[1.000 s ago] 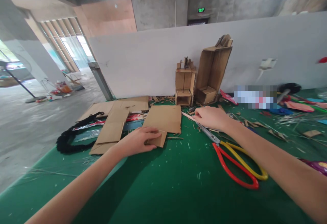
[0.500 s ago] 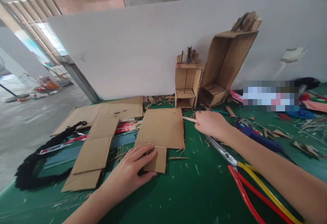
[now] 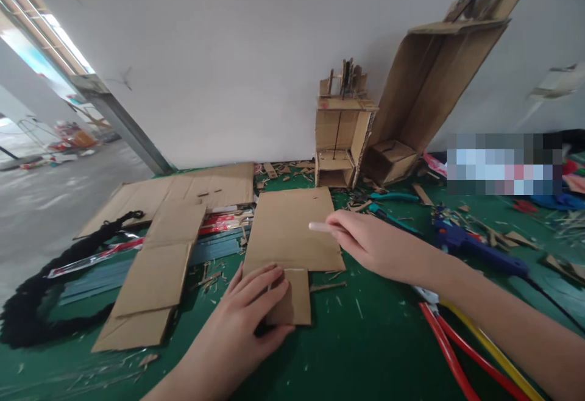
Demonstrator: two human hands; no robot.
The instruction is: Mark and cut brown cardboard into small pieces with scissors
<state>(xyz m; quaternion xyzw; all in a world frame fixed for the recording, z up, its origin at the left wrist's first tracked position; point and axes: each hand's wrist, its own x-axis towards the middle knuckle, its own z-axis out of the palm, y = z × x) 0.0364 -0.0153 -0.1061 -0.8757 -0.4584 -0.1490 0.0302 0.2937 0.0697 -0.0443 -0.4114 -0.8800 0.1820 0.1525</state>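
Observation:
My left hand (image 3: pixel 251 315) rests on the table with its fingers over a small cardboard piece (image 3: pixel 297 303), the thumb at its lower edge, pinning it against the near edge of a larger cardboard sheet (image 3: pixel 292 224). In my right hand (image 3: pixel 365 239), above the sheet's right side, is a slim pale pen-like stick (image 3: pixel 320 227), its rounded white end pointing left. Most of the stick is hidden by the fingers. Below my right forearm lie long-handled pliers with red and yellow grips (image 3: pixel 450 340), partly covered by the arm.
Cardboard box structures (image 3: pixel 342 139) stand by the white partition (image 3: pixel 205 72), a taller one (image 3: pixel 425 84) leaning. Folded cardboard (image 3: pixel 159 273), black fuzzy cord (image 3: pixel 31 303) and blue strips (image 3: pixel 219 247) lie left. Teal-handled tools (image 3: pixel 395 196) and a blue glue gun (image 3: pixel 479 248) lie right.
My right hand has moved from the sheet's far right corner toward me, bringing the pale stick over the sheet. My left hand stays on the small piece. The view has tilted down.

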